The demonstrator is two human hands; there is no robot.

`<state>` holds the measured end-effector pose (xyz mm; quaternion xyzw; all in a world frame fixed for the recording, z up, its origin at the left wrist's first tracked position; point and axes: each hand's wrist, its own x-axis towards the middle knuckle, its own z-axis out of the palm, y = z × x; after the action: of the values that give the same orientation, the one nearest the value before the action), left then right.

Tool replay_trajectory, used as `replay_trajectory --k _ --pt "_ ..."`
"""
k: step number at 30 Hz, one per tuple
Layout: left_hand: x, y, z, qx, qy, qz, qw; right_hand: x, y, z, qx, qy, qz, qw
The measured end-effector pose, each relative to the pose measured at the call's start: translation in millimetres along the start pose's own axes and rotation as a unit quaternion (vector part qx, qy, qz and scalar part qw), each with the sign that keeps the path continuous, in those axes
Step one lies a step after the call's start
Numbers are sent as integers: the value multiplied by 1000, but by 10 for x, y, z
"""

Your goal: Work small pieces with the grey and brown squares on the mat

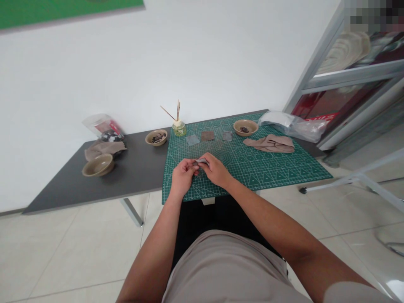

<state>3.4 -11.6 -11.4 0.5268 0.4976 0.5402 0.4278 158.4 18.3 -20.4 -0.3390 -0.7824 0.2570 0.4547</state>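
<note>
My left hand (183, 176) and my right hand (216, 169) meet over the near part of a green cutting mat (271, 162). Both pinch a small flat grey piece (200, 161) between their fingertips, just above the mat. Farther back on the mat lie three small square patches: a pale one (192, 139), a brown one (207, 135) and a clear greyish one (227, 135).
A dark grey table (132, 172) carries a tan bowl (245, 127) with dark bits, a second such bowl (156, 137), an empty bowl (98, 165), a small glass jar with sticks (179, 126), beige cloths (270, 143), and plastic bags (292, 124). A metal shelf (353, 75) stands at the right.
</note>
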Motion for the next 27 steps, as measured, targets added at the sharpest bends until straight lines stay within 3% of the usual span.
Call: replay_trajectory --k 8,14,22,27 --pt "-15 7 -7 21 1 3 1000 16 24 14 -32 -29 16 999" --pt "-44 22 14 88 15 14 996 -7 -32 -17 -15 -14 16 1000" --pt "-29 9 -21 19 19 2 1000 2 -27 -37 -35 -30 32 998" --pt "-19 4 -23 16 6 3 1000 -4 -19 -32 -18 -1 19 1000"
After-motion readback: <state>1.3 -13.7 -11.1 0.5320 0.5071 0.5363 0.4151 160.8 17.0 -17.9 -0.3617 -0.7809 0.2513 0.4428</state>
